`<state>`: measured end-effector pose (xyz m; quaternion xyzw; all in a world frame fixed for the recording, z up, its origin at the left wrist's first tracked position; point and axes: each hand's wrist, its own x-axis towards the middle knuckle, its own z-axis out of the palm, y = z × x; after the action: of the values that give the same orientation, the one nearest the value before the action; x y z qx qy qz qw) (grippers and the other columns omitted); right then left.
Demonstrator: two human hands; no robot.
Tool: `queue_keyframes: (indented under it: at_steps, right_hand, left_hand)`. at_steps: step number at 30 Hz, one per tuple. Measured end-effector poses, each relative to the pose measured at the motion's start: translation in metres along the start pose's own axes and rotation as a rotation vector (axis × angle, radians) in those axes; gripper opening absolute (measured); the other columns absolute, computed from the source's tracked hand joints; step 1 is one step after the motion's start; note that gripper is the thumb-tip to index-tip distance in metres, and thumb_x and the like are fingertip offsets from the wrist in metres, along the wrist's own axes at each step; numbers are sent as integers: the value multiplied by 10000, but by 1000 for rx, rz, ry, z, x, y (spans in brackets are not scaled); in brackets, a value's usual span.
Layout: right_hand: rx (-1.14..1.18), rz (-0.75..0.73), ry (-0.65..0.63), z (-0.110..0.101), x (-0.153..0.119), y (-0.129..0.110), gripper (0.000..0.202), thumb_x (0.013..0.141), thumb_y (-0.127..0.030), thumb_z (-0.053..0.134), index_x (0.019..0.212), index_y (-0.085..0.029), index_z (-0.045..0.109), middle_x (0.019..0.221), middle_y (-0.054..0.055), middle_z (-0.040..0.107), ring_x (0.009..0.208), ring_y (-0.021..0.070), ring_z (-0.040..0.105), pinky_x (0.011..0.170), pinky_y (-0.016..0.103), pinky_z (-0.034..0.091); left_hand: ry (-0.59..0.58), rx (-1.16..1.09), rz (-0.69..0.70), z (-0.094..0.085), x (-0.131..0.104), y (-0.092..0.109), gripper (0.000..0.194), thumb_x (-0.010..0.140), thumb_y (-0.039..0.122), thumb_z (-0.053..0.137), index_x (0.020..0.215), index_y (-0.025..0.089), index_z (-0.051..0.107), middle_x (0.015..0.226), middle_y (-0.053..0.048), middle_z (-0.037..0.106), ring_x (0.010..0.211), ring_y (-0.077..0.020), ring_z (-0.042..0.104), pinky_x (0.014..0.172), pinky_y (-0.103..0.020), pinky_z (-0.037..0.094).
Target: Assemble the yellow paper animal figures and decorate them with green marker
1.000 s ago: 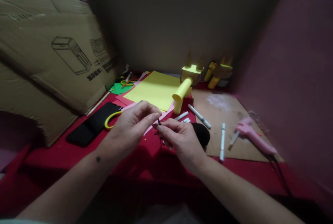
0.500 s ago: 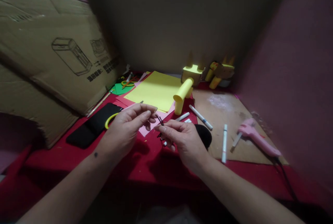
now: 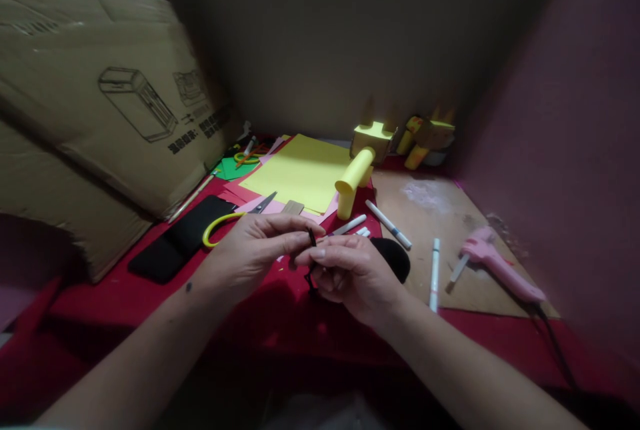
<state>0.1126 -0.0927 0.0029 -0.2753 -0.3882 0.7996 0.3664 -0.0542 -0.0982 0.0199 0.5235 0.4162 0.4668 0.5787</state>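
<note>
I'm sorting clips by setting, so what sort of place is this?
Probably a craft corner indoors: a pink glue gun lies on a flat cardboard sheet, yellow-handled scissors lie near the left hand, and yellow paper is spread behind.

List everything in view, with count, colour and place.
Strand: uncounted, black, front centre
Scissors: one pair, yellow handles, centre left
Flat slab: one, black, left
Yellow paper: uncounted, yellow, centre
Pink paper: uncounted, pink, beneath yellow
Green paper: uncounted, green, back left
Small clutter: uncounted, mixed, back left
Cardboard strip: one, brown, centre
Figures: two, yellow and brown, back right
Markers: at least four, white, right of centre
Rounded object: one, black, right of centre
Glue gun: one, pink, right
Flat cardboard: one, brown, right
Standing cardboard: one, brown, left
Stick: one, pale, left
Tablecloth: one, red, underneath
Walls: several, grey and pink, background
Left hand: one, bare, front centre
Right hand: one, bare, front centre
</note>
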Motion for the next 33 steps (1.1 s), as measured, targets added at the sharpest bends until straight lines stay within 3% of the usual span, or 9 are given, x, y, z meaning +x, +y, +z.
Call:
queue_keyframes:
  at_steps: [18,27,33]
  right_hand:
    - [54,46,-11,-1,2,0,128,661,-233,739,698,-119,782,393,-47,487,357,50,361,363,192,160]
    - [55,30,-8,-1,4,0,117,657,-237,732,680,-131,777,389,-47,494,344,51,356,342,189,155]
    - [68,22,-22,0,4,-1,121,677,-237,732,682,-123,772,419,-39,514,361,48,371,342,177,173]
  left_hand:
    - [25,-35,100,3,-1,-2,55,852,214,690,816,183,717,687,32,627,588,-68,560,589,-156,479]
    - [29,-85,35,5,-2,1,190,815,319,733,908,160,779,683,-17,669,632,-123,599,621,-218,499]
    - [25,-81,14,8,-2,2,128,756,249,781,849,161,791,643,-17,669,594,-121,592,593,-226,497]
